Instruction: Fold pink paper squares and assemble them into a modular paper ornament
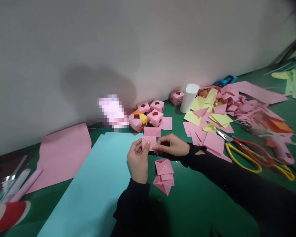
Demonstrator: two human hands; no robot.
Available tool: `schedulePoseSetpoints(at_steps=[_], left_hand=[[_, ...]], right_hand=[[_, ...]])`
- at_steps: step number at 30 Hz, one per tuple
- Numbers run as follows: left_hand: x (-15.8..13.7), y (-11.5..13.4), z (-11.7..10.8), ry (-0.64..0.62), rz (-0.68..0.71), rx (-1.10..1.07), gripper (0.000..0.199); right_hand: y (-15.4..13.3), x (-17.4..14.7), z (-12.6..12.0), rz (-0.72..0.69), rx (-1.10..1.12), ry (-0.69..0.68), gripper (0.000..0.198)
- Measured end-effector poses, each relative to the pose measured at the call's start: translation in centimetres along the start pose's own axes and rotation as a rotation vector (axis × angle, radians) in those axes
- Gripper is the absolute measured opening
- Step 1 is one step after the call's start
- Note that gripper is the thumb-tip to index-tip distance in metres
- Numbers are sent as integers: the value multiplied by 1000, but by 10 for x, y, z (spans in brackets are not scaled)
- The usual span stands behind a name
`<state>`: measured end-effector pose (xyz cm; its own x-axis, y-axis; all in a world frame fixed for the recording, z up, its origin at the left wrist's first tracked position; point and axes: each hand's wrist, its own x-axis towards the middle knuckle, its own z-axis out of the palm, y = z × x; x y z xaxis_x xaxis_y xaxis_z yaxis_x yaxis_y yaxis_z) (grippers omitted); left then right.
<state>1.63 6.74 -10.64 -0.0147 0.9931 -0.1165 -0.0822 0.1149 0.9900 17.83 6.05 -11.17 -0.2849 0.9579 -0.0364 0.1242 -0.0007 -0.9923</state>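
Observation:
Between my two hands is a small pink folded paper, held up over the green table. My left hand grips its left side, thumb across the front. My right hand pinches its lower right edge between thumb and finger. Just behind it lies a pink paper rectangle. Below my hands sits a small pile of folded pink paper pieces. Several folded pink paper balls stand against the wall, and one ball has orange and yellow parts too.
Large light-blue sheets lie at the left, beside a pink sheet. A white tube stands at the back. To the right are pink and yellow paper scraps, red-and-yellow-handled scissors and a pink glue gun.

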Motion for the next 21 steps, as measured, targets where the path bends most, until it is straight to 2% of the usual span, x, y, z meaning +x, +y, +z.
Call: schedulePoseSetpoints(at_steps=[7, 15, 21], left_hand=[[0, -2, 0, 6, -13, -15, 34], [1, -3, 2, 52, 27, -30, 36], [2, -4, 1, 30, 14, -20, 40]], right_hand=[[-2, -1, -1, -33, -75, 17, 38], [-4, -3, 1, -7, -20, -9, 40], [-3, -2, -2, -28, -1, 16, 39]])
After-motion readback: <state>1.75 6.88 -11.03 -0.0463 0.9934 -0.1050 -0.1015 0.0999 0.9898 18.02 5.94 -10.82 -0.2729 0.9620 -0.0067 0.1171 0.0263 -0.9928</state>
